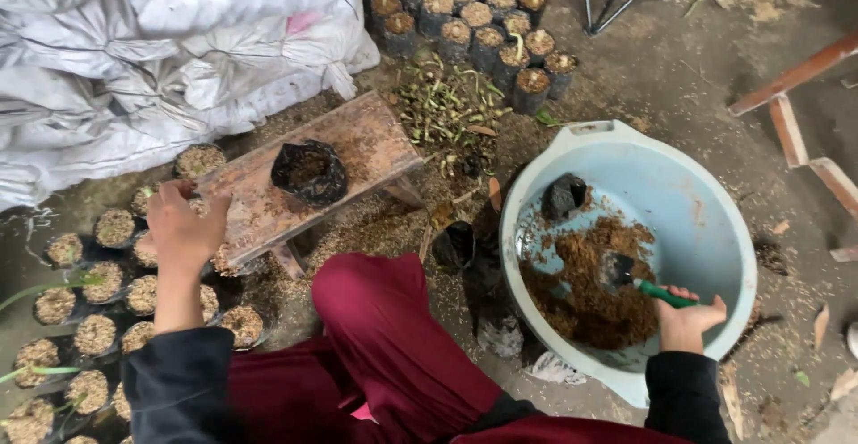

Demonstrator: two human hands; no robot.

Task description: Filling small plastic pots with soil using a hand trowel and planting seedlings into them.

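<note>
While gripped, green-handled trowel (639,281) (blade soil-caked), brown mix (590,292)

The wooden board (313,171) is offering bare surface on either side of the black bag (309,172) sitting at its middle. Filled bags (94,305) are crowding the ground to its left (packed edge to edge), leaving no gap. The basin (688,202) is lying open on its far side; growing mix (590,287) is filling the near part. White sacks (152,50) are walling off the far left.
</note>
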